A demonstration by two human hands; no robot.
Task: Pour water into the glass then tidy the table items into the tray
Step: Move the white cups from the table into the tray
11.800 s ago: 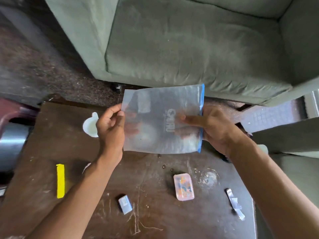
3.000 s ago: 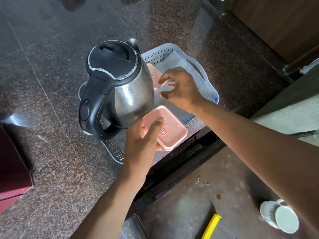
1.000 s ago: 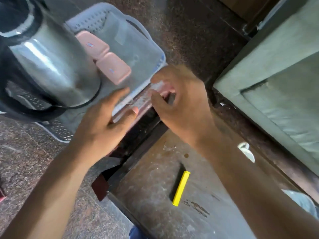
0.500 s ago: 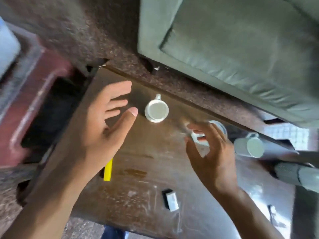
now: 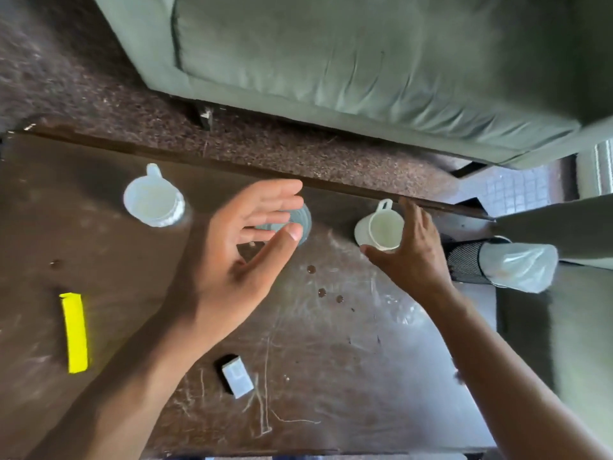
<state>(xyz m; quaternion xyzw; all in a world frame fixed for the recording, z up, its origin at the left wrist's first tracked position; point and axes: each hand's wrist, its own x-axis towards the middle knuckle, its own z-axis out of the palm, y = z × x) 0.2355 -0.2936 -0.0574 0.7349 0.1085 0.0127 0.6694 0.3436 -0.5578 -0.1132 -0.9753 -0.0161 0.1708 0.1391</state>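
On the dark wooden table stand two white mugs and a clear glass. My left hand is open, its fingers spread over the glass, which is partly hidden behind them. My right hand is open around the right white mug, thumb in front and fingers behind; whether it touches the mug is unclear. The left white mug stands apart at the far left. The tray and the kettle are out of view.
A yellow bar lies at the table's left. A small white box lies near the front. Water drops dot the middle. A green sofa stands beyond the far edge. A mesh bin with a plastic liner sits right of the table.
The view swung from the tray with the kettle back to the table. Both hands, empty, moved forward: the left over the glass, the right around the right mug.
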